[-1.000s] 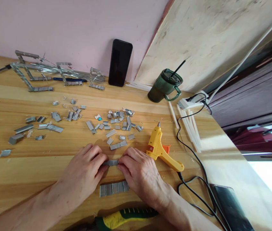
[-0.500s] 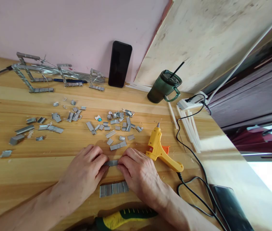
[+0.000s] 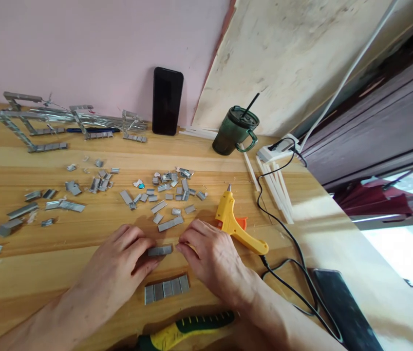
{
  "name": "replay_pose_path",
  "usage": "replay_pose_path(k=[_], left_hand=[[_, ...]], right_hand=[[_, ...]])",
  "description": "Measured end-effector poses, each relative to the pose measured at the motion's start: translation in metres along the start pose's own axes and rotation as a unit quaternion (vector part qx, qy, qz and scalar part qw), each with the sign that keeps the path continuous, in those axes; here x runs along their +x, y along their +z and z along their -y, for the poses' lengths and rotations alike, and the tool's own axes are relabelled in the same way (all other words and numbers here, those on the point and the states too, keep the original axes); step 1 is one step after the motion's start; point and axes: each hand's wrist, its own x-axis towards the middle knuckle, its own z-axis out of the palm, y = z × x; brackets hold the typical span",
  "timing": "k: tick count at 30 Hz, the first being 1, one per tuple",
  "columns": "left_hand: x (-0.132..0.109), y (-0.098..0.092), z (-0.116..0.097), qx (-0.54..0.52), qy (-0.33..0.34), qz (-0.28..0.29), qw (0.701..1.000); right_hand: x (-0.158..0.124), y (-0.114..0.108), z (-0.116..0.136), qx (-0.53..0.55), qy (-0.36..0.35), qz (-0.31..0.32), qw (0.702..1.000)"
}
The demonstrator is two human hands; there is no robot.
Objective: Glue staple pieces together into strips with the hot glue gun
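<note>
Between the thumb and fingers of my left hand (image 3: 117, 263) is a short grey metal strip (image 3: 160, 250), its right end sticking out free. My right hand (image 3: 210, 256) is closed in a pinch just right of that end, with a small gap between. Whatever its fingertips hold is too small to make out. Below both hands lies a flat row of joined metal plates (image 3: 167, 288). Loose bits of grey metal (image 3: 170, 224) are scattered beyond my fingers. A yellow hot glue gun (image 3: 234, 224) rests on its side near my right hand.
A tool with a yellow and green handle (image 3: 188, 327) lies at the near edge. Angled metal frames (image 3: 16, 129) stand at the back left. A phone (image 3: 168, 100) leans on the wall, beside a green mug (image 3: 234, 129). White glue sticks (image 3: 277, 187) and a black cable (image 3: 294, 239) lie right.
My right hand has let go of the strip's right end and moved slightly off it. The strip stays in my left hand. The whole view has shifted, with things appearing further left.
</note>
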Motion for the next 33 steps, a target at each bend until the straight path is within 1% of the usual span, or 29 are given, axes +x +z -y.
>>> replay_pose_path(k=[3,9,14,17,23,33], left_hand=[[-0.001,-0.0019,0.0039,0.011,-0.007,0.009,1.0],[-0.0017,-0.0011,0.008,0.01,-0.017,0.046,0.999],[-0.0029,0.0031,0.0078,0.004,-0.016,0.026,1.0],[-0.0022,0.0038,0.0068,0.005,-0.016,0.023,1.0],[-0.0004,0.0026,0.0052,0.009,-0.013,-0.005,1.0],[-0.0032,0.0057,0.0061,0.006,-0.015,0.007,1.0]], right_hand=[[0.0001,0.0004,-0.0003,-0.013,-0.002,0.006,1.0],[-0.0014,0.0024,0.0003,-0.033,-0.026,0.004,0.999],[-0.0009,0.0043,0.0035,-0.043,-0.025,0.022,0.999],[-0.0001,0.0051,0.0057,-0.045,-0.029,0.032,0.998],[-0.0009,0.0069,0.0079,-0.05,-0.039,0.032,0.997],[-0.0014,0.009,0.008,-0.048,-0.04,0.03,0.998]])
